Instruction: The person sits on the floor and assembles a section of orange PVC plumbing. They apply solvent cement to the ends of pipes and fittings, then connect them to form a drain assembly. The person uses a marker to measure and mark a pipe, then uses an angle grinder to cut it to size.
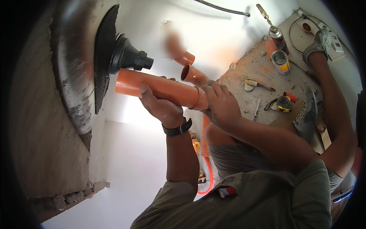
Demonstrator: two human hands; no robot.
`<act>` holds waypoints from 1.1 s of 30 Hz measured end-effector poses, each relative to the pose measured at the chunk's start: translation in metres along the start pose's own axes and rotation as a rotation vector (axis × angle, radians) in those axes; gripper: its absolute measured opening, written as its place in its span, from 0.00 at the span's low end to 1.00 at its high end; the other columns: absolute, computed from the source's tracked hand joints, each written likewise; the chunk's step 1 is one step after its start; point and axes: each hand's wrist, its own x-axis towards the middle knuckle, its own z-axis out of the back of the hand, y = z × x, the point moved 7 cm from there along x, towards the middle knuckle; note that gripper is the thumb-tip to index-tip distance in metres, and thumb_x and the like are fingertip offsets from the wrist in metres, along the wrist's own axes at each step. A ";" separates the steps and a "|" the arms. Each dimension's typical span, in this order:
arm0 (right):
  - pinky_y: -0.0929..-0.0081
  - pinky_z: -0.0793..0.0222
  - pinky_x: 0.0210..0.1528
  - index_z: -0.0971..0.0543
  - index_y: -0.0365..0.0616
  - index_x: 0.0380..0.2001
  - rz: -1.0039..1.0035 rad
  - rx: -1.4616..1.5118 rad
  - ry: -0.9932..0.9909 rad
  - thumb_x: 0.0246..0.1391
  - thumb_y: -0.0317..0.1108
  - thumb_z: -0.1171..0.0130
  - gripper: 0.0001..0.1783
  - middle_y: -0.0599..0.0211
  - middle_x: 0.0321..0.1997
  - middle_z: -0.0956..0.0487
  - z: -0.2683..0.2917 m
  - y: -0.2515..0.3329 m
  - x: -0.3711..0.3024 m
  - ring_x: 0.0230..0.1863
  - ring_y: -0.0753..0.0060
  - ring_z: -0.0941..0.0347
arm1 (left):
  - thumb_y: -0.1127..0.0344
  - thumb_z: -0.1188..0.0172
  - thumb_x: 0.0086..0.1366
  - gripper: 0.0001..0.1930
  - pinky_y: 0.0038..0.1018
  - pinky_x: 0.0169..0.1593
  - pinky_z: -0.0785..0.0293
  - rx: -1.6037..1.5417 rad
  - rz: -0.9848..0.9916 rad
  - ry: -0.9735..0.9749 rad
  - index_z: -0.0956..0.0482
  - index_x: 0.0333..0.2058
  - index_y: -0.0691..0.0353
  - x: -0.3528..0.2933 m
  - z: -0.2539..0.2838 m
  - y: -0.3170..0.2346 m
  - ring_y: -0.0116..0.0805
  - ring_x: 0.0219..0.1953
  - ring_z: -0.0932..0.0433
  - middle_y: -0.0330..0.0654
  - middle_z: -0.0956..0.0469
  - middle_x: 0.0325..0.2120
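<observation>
Orange plastic pipe (173, 90), straight and collared, slants across both hands, its far end just below a black, stepped drain fitting (127, 56). The left hand (164, 107) cups it from beneath, fingers curled behind it; the right hand (224, 105) presses its fingers together around the collar. Yellow-and-white labelling wraps an open metal tin (282, 68); print on a dark brass-torched gas canister (278, 40) is too small to read. Grey, debris-strewn floor (238, 75) meets white wall (145, 23).

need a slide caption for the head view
Left hand and right hand hold an orange pipe beside a black fitting, a tape measure lying on the dusty floor.
</observation>
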 end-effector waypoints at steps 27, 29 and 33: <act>0.54 0.22 0.46 0.34 0.46 0.58 0.009 0.062 0.008 0.44 0.35 0.25 0.39 0.58 0.54 0.29 0.001 0.003 0.002 0.51 0.44 0.26 | 0.47 0.44 0.70 0.29 0.31 0.40 0.21 -0.010 -0.187 -0.021 0.34 0.55 0.67 0.010 0.007 0.011 0.37 0.35 0.21 0.45 0.24 0.37; 0.52 0.24 0.49 0.35 0.45 0.59 -0.058 0.071 0.072 0.49 0.37 0.29 0.37 0.56 0.55 0.30 -0.005 0.000 0.002 0.55 0.43 0.28 | 0.46 0.44 0.70 0.29 0.30 0.41 0.22 0.028 -0.202 -0.011 0.33 0.54 0.68 0.009 0.006 0.009 0.36 0.36 0.21 0.44 0.24 0.37; 0.52 0.25 0.51 0.35 0.45 0.59 -0.105 0.066 0.115 0.51 0.39 0.31 0.35 0.56 0.56 0.30 -0.009 -0.001 0.000 0.57 0.43 0.28 | 0.45 0.43 0.69 0.30 0.29 0.43 0.24 0.005 -0.209 -0.012 0.33 0.54 0.68 0.009 0.006 0.006 0.34 0.39 0.23 0.44 0.25 0.39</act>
